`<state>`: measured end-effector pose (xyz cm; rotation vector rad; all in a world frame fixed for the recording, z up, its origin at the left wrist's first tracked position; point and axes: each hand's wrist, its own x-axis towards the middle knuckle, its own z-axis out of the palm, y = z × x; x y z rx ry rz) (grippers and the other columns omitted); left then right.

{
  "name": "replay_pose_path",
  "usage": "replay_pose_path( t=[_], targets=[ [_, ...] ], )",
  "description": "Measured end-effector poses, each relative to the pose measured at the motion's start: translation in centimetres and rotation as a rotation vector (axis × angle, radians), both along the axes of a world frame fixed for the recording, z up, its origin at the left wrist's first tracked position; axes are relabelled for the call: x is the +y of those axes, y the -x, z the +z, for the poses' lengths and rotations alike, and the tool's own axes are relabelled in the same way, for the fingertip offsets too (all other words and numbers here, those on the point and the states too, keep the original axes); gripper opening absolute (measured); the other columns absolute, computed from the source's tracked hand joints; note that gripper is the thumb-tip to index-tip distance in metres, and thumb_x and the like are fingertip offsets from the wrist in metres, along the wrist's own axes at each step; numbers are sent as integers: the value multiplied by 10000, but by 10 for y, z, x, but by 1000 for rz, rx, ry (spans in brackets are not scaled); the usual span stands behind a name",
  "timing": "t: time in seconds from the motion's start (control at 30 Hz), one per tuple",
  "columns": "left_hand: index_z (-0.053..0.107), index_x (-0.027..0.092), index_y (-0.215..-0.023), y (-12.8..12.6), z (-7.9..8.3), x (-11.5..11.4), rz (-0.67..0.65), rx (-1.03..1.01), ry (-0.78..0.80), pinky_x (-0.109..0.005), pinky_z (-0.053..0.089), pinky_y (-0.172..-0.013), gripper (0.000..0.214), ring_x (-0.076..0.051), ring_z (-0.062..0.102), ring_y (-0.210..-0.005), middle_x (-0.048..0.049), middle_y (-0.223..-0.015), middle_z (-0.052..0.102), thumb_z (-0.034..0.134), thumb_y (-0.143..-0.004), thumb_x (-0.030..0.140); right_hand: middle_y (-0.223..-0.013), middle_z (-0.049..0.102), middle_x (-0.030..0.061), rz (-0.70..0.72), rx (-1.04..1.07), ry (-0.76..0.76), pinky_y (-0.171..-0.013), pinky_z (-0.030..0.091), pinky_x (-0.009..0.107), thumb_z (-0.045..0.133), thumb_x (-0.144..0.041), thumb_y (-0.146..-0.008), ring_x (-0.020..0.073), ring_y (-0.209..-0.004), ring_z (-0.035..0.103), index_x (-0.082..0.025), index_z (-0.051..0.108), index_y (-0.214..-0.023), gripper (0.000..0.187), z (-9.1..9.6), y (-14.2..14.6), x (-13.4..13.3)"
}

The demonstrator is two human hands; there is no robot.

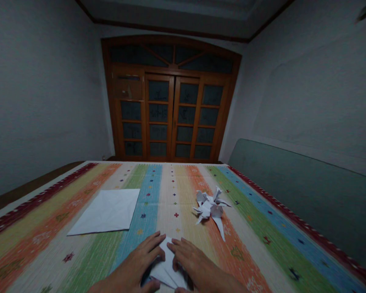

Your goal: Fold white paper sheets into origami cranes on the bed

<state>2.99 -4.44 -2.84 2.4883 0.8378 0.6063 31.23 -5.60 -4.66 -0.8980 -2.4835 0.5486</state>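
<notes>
A piece of white paper (167,272), folded with creases running to a point, lies on the table at the bottom centre. My left hand (142,259) grips its left side, fingers curled over the edge and thumb low near the front. On the opposite side my right hand (194,260) holds the paper with bent fingers, its thumb at the bottom edge. Both palms hide the paper's outer parts. Beyond my right hand sits a small cluster of folded white origami pieces (209,205), with pointed ends sticking out.
Flat square white paper (106,211) rests on the left of the table. A striped, multicoloured cloth (167,195) covers the tabletop. Along the right side stands a pale green padded backrest (280,179). Wooden doors with glass panes (174,118) fill the far wall.
</notes>
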Motion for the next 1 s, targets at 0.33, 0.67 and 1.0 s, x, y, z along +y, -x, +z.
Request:
replay_pose_path(
  t=[0.33,0.67,1.0],
  targets=[
    [686,289,-1267,-7,4,-2,56,-6,-55,-494,459,-1161,426,-331,544,-1399,-100,-1498,611,737,-867,151,-1226,723,150,30,-165,-347,-966,527,472,668,-145,-834,324,-1077,660,-196,681,-1074,246,13,11,2],
    [734,269,-1054,-9,6,-4,71,-43,-156,-393,542,-1083,218,-277,677,-1241,-64,-1282,754,685,-893,131,-1137,729,99,5,-133,-277,-887,542,363,805,-412,-846,290,-1024,655,-217,661,-1084,339,10,11,3],
    [694,256,-1102,-14,10,-2,43,-92,-234,-335,589,-999,246,-250,726,-1129,-49,-1189,781,687,-897,122,-944,772,76,1,-126,-565,-710,559,281,628,-156,-912,215,-814,715,-200,625,-1001,99,-18,14,10]
  ],
)
